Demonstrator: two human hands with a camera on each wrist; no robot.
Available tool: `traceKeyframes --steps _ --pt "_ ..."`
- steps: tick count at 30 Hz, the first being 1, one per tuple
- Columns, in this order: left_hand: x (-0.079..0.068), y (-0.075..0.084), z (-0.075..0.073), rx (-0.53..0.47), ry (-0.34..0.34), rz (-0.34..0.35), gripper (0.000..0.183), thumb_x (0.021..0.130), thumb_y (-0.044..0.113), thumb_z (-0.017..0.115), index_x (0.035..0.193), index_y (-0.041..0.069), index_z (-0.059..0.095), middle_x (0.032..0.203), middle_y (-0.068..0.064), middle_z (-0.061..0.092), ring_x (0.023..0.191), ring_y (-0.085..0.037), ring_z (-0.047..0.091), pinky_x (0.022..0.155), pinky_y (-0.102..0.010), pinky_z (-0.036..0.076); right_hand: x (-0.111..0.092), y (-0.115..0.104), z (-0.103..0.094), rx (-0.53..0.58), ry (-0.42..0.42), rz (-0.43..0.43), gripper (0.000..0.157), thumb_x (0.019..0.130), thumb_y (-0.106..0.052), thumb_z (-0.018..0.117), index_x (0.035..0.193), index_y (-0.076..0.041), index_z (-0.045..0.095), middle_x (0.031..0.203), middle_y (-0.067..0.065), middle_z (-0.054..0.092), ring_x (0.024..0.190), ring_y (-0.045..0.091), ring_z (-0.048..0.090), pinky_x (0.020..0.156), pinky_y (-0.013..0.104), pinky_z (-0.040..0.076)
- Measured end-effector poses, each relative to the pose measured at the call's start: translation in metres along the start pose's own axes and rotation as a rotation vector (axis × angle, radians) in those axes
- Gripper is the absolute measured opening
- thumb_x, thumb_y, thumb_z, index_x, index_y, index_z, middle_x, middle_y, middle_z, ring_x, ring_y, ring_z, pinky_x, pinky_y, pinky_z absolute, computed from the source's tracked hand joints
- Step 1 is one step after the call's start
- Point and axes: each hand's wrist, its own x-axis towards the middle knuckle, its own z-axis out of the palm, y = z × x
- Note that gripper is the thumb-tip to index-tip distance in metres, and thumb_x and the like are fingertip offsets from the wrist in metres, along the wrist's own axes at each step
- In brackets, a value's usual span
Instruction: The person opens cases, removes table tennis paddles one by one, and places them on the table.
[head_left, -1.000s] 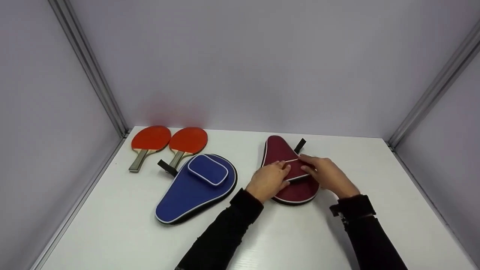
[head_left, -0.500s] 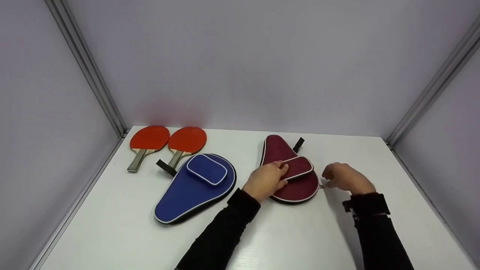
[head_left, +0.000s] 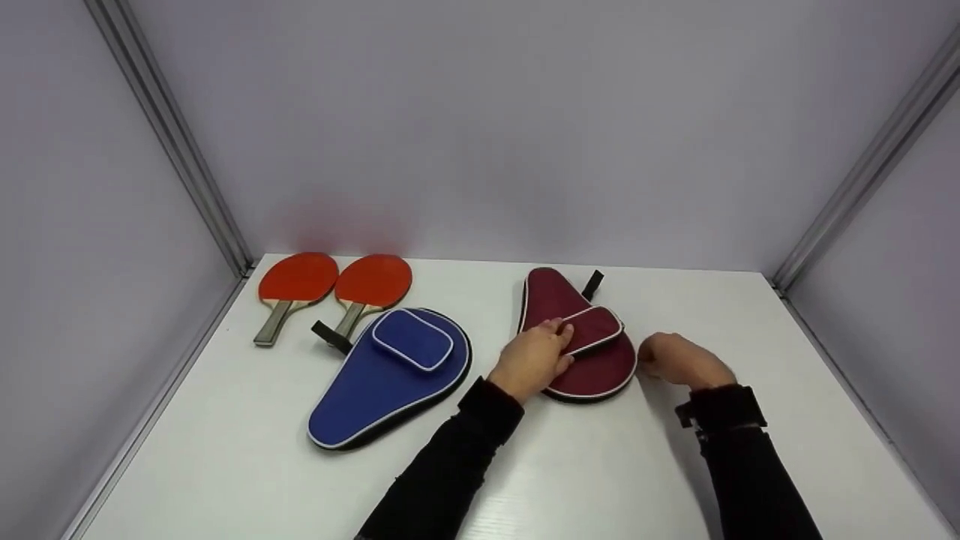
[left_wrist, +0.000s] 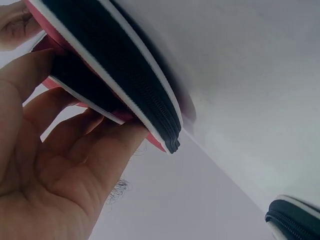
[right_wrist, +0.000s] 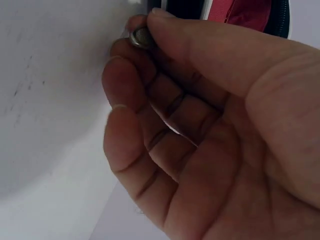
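A maroon table tennis paddle case (head_left: 600, 375) with white piping lies right of centre, its narrow end pointing away. My left hand (head_left: 529, 362) holds it at the raised front pocket (head_left: 596, 328), the thumb against the pocket's dark near side and fingertips on top. At the case's right edge, my right hand (head_left: 682, 361) pinches a small metal zipper pull (right_wrist: 141, 38) between thumb and index finger; in the head view the hand hides the pull. The case's dark zipper (left_wrist: 160, 115) shows along its side in the left wrist view.
A blue paddle case (head_left: 375, 397) lies to the left, its black strap (head_left: 332, 337) sticking out. Two red paddles (head_left: 300, 277) lie face up behind it on the white table (head_left: 600, 480). Pale panels (head_left: 480, 135) enclose the table at the back and sides.
My right hand has left the pocket's right end, moved to the case's right edge and taken the zipper pull. The left hand has stayed on the pocket; the case has shifted slightly.
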Motion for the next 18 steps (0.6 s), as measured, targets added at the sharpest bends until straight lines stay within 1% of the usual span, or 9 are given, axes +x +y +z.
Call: traceKeyframes --steps 4,7,8,9,11,13,14,16,18 --pt "-0.013 0.015 -0.044 -0.025 -0.035 -0.019 0.056 0.117 0.036 0.074 0.166 0.011 0.068 0.168 -0.014 0.070 0.157 -0.027 0.070 0.127 -0.041 0.061 -0.002 -0.003 0.000 0.030 -0.013 0.006 0.027 0.112 -0.016 0.073 0.088 -0.003 0.077 0.076 0.001 0.066 0.072 0.015 0.055 0.068 0.031 0.046" --pt "-0.017 0.019 -0.063 -0.052 -0.057 -0.037 0.055 0.117 0.035 0.074 0.166 0.011 0.068 0.169 -0.014 0.070 0.156 -0.029 0.070 0.128 -0.038 0.059 -0.003 -0.006 -0.001 0.036 -0.015 0.016 0.031 0.112 -0.014 0.072 0.082 -0.006 0.073 0.073 -0.001 0.062 0.068 0.014 0.053 0.065 0.030 0.044" --pt "-0.016 0.019 -0.064 -0.057 -0.065 -0.042 0.055 0.117 0.034 0.075 0.166 0.010 0.068 0.169 -0.015 0.070 0.155 -0.030 0.071 0.128 -0.039 0.060 -0.004 -0.006 -0.001 0.036 -0.014 0.019 0.031 0.111 -0.012 0.072 0.081 -0.006 0.072 0.072 -0.001 0.062 0.068 0.014 0.053 0.065 0.030 0.044" --pt "-0.016 0.017 -0.063 -0.065 -0.056 -0.041 0.055 0.116 0.035 0.075 0.165 0.011 0.069 0.169 -0.015 0.070 0.153 -0.030 0.073 0.127 -0.039 0.061 -0.004 -0.007 -0.001 0.034 -0.014 0.022 0.030 0.111 -0.012 0.072 0.081 -0.006 0.072 0.072 -0.002 0.062 0.068 0.014 0.053 0.065 0.030 0.044" --pt "-0.010 0.011 -0.050 -0.071 -0.044 -0.037 0.056 0.115 0.037 0.077 0.165 0.012 0.069 0.168 -0.014 0.071 0.150 -0.032 0.075 0.125 -0.043 0.063 -0.005 -0.008 -0.002 0.033 -0.012 0.029 0.030 0.109 -0.010 0.072 0.080 -0.006 0.072 0.071 -0.001 0.062 0.067 0.014 0.053 0.064 0.029 0.044" --pt "-0.003 0.003 -0.030 -0.080 -0.013 -0.023 0.056 0.115 0.039 0.077 0.165 0.014 0.070 0.167 -0.013 0.072 0.148 -0.031 0.076 0.122 -0.047 0.065 -0.006 -0.009 -0.002 0.029 -0.014 0.033 0.029 0.108 -0.008 0.072 0.079 -0.006 0.072 0.070 -0.001 0.062 0.066 0.013 0.053 0.063 0.029 0.043" --pt "-0.003 0.004 -0.028 -0.067 -0.005 -0.026 0.057 0.114 0.040 0.078 0.164 0.014 0.070 0.167 -0.013 0.072 0.148 -0.031 0.076 0.122 -0.047 0.065 -0.006 -0.010 -0.002 0.026 -0.015 0.036 0.030 0.108 -0.008 0.072 0.078 -0.006 0.072 0.069 -0.002 0.062 0.065 0.013 0.053 0.063 0.028 0.043" --pt "0.005 -0.005 -0.005 -0.060 0.022 -0.014 0.057 0.113 0.043 0.078 0.164 0.017 0.071 0.166 -0.011 0.073 0.147 -0.029 0.076 0.120 -0.049 0.066 -0.007 -0.012 -0.001 0.023 -0.020 0.041 0.030 0.106 -0.007 0.072 0.077 -0.007 0.072 0.069 -0.002 0.062 0.065 0.013 0.054 0.062 0.028 0.043" --pt "0.007 -0.007 0.000 -0.059 0.020 -0.013 0.058 0.114 0.044 0.077 0.165 0.017 0.070 0.167 -0.011 0.072 0.149 -0.028 0.076 0.121 -0.048 0.065 -0.009 -0.014 -0.001 0.021 -0.030 0.044 0.029 0.104 -0.005 0.072 0.075 -0.009 0.072 0.068 -0.003 0.061 0.065 0.013 0.055 0.062 0.028 0.044"
